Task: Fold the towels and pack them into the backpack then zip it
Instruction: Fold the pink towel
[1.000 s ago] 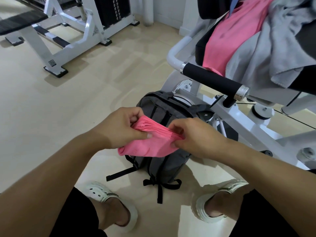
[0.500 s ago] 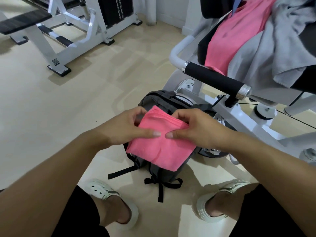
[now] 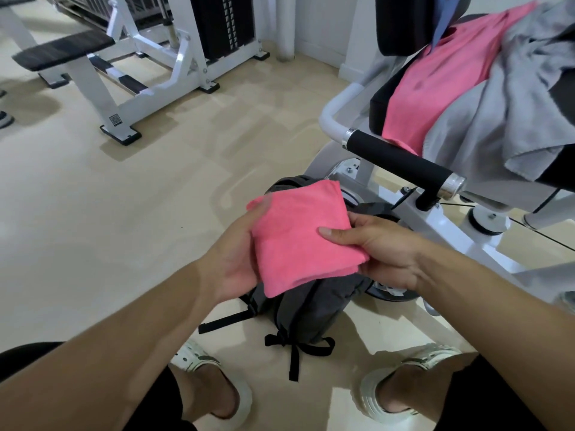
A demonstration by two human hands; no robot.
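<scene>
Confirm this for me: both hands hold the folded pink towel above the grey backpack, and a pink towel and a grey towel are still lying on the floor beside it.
One part is wrong. Both the left hand and the right hand do hold the folded pink towel above the grey backpack, but the other pink towel and the grey towel are draped over the exercise machine's seat, not on the floor. The head view shows it.

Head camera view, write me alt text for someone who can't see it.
Both hands, left hand and right hand, hold a folded pink towel above a dark grey fabric backpack standing on the beige floor between the person's feet. A second pink towel and a grey towel drape over a white exercise machine's seat at right.
</scene>
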